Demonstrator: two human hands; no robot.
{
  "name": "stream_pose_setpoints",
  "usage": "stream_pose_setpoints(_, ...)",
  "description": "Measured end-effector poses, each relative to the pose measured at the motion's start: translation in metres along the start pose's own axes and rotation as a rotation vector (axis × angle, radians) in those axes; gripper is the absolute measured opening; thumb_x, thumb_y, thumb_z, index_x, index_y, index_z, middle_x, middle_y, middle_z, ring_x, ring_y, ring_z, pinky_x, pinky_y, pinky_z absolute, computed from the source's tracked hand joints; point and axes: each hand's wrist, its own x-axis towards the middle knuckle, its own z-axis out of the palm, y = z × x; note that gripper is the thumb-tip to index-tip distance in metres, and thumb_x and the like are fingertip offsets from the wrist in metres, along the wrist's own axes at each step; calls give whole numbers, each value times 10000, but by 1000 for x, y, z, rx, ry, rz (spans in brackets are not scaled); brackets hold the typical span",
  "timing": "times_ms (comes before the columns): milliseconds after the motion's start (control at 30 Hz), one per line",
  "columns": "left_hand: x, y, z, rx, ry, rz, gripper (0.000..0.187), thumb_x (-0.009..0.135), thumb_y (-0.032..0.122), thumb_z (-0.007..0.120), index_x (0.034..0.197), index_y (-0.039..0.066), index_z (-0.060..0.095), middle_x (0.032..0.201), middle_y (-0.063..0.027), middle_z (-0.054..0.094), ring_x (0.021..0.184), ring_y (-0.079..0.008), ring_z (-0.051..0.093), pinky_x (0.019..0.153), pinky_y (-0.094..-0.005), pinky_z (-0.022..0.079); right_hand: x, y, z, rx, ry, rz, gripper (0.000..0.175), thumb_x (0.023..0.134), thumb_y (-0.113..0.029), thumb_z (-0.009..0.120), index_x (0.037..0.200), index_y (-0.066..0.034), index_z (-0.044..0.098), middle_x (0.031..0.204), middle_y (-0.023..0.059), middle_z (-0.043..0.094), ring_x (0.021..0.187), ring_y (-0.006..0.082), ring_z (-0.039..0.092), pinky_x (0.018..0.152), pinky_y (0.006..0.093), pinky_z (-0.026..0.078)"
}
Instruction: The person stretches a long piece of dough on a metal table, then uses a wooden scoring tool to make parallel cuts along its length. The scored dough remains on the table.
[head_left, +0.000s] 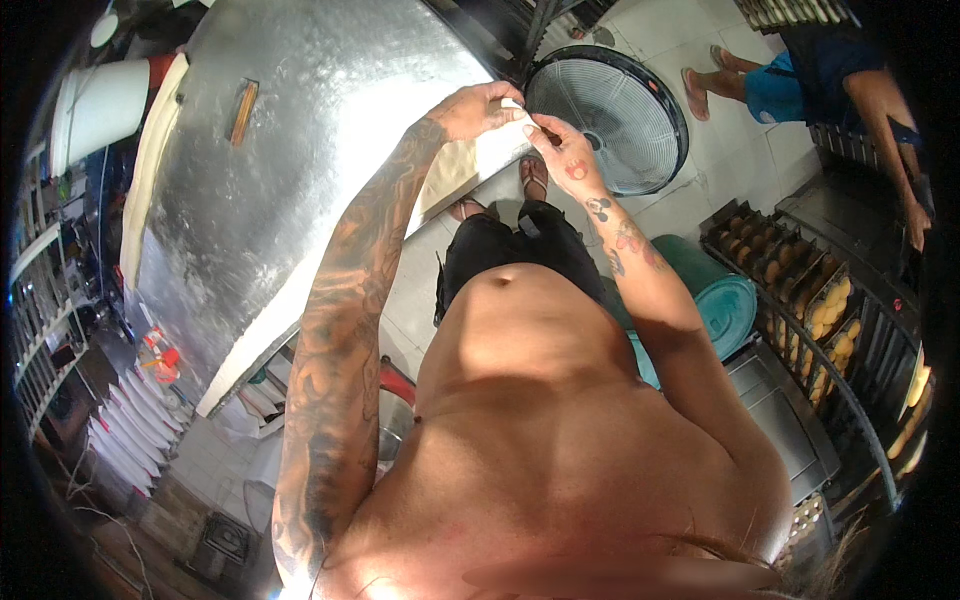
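Note:
My left hand (472, 112) and my right hand (566, 154) meet over the near corner of a metal worktable (300, 97). Between their fingertips is a small white piece (517, 112), seemingly dough; both hands pinch it. Just below my left hand, pale flat dough (450, 169) lies by the table edge, partly hidden by my forearm. A long roll of dough (146, 172) runs along the table's left side. On the metal top, apart from my hands, rests a small wooden-handled tool (242, 112). Strong glare covers the metal around my left hand.
A large round fan (607, 120) stands beyond my right hand. At upper right is another person (795, 82), in blue shorts. Racks of bread rolls (825, 307) and a green lidded bin (720, 315) are to my right. A white bucket (101, 112) sits at far left.

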Motion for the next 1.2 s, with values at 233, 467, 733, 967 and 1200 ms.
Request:
stream_pose_setpoints(233,-10,5,15,168,271,-47,389,1023,360,746,1279,69,712,1125,-157,725,1048,-326,718,898,-456,562,-12,-27,-13,-378,-83,-14,517,1032,-439,708,1289,9,732,1181,145,782,1073,342,737,958,394,565)
stream_pose_setpoints(467,-89,-14,66,447,666,-18,595,1005,411,737,1479,81,593,1353,-189,620,1251,-379,620,1081,-508,484,9,-48,-12,-1098,-271,-582,1080,893,-627,765,1685,-41,324,1779,146,266,1648,388,174,1308,568,204)
stream_pose_setpoints(733,-140,-29,92,692,709,-135,898,956,636,721,1578,32,489,1473,-182,557,1391,-335,516,1210,-574,342,5,-72,27,-1492,-453,-556,1344,799,-660,842,1714,25,136,1801,239,84,1668,445,47,1355,564,82)
stream_pose_setpoints(967,-182,-47,92,741,716,-218,984,908,732,701,1593,60,482,1465,-183,561,1385,-323,517,1218,-572,340,-7,-59,59,-1325,-468,-666,1267,815,-500,889,1686,83,177,1770,297,153,1659,463,101,1352,566,101)
stream_pose_setpoints(1200,-256,-78,79,760,775,-270,968,923,771,647,1596,94,494,1455,-195,569,1383,-330,524,1231,-582,333,-40,-69,119,-1414,-467,-628,1363,765,-528,915,1702,70,125,1772,328,85,1653,508,48,1338,599,107)
